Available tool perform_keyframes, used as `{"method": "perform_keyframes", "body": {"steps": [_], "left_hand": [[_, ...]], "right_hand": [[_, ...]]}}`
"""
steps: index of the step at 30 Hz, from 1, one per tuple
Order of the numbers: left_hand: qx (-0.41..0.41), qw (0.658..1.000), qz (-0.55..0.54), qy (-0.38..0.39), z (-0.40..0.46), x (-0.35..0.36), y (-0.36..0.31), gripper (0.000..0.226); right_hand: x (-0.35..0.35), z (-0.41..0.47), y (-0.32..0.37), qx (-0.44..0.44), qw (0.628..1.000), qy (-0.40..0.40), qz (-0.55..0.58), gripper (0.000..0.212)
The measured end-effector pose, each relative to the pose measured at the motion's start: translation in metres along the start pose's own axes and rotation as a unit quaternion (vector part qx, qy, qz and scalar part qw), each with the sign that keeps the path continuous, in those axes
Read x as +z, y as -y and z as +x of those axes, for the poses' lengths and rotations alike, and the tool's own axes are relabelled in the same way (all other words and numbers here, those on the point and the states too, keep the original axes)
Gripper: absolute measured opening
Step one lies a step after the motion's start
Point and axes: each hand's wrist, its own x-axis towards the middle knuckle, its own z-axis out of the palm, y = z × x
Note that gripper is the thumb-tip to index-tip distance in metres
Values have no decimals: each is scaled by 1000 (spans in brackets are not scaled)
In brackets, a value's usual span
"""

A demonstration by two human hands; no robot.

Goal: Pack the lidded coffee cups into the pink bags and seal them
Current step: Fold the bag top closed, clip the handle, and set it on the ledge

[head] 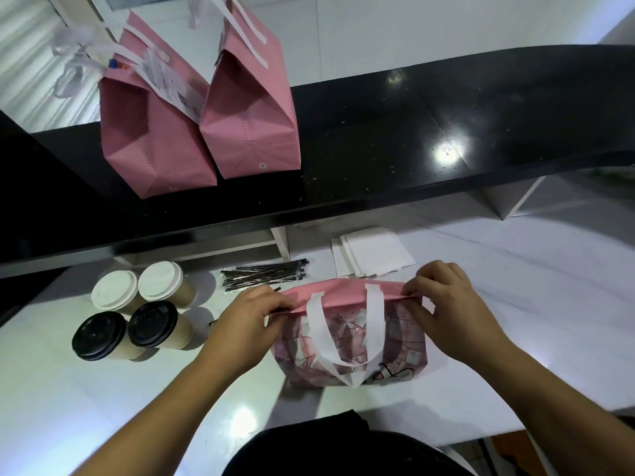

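Both hands, left (245,319) and right (446,304), pinch the pink bag's (347,334) folded top, contents hidden.

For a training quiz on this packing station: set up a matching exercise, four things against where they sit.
Things:
1. two sealed pink bags
2. four lidded cups
3. bundle of black straws
4. patterned pink bag

Places:
A. white counter, left of the left hand
B. between both hands, top edge pinched by the left hand and the right hand
C. black upper shelf
D. white counter, just behind the patterned bag's left end

Pairs: 1-C, 2-A, 3-D, 4-B
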Motion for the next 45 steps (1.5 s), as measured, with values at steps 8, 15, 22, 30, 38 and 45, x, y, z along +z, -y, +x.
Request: {"method": "perform_keyframes", "body": {"steps": [8,15,22,30,38,45], "left_hand": [[141,982,125,13,20,7,-31,25],[128,981,145,33,40,14,-45,23],[132,979,152,41,39,15,-48,25],[175,972,155,37,42,24,-70,17],[79,976,195,55,33,5,-24,15],[98,982,141,75,25,-14,-2,18]], "right_hand": [[4,15,33,-143,977,90,-131,29],[2,33,42,-143,975,124,-115,13],[1,30,26,-85,986,130,-63,13],[-12,27,25,-105,987,120,-30,19],[-23,21,2,-87,988,126,7,13],[-27,18,-6,-89,991,96,13,10]]}}
